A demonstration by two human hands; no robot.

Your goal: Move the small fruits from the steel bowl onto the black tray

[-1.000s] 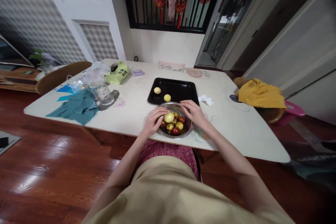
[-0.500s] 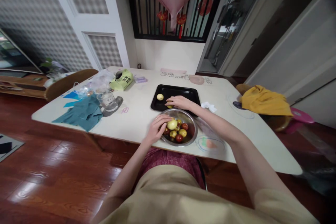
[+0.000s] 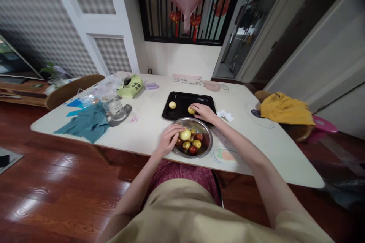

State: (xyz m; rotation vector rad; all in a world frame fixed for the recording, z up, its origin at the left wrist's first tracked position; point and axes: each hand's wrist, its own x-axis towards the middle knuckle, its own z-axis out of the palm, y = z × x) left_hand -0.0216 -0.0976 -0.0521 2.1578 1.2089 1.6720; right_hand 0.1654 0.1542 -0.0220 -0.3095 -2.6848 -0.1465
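A steel bowl (image 3: 210, 142) near the table's front edge holds several round fruits, some yellow and some dark red, that look like passion fruits. At the bowl's left rim, my left hand (image 3: 169, 137) has its fingers and thumb closed against a large pale yellow-green fruit (image 3: 185, 134) on top. Behind the bowl lies a black baking tray (image 3: 181, 98). Over its right part, my right hand (image 3: 204, 113) grips a yellow fruit (image 3: 191, 110) by the fingertips, low at the tray's surface. Another yellow fruit (image 3: 172, 105) rests by itself in the tray's left part.
Left on the table are a teal cloth (image 3: 89, 123), a clear plastic cup (image 3: 114, 109), a green tissue pack (image 3: 131, 86) and crumpled plastic bags (image 3: 107, 85). White crumpled tissue (image 3: 225, 115) lies right of the tray. A yellow garment (image 3: 285, 109) hangs over a chair at right.
My right hand has moved right across the tray with the yellow fruit, away from the other one. My left hand stays at the bowl with the pale fruit.
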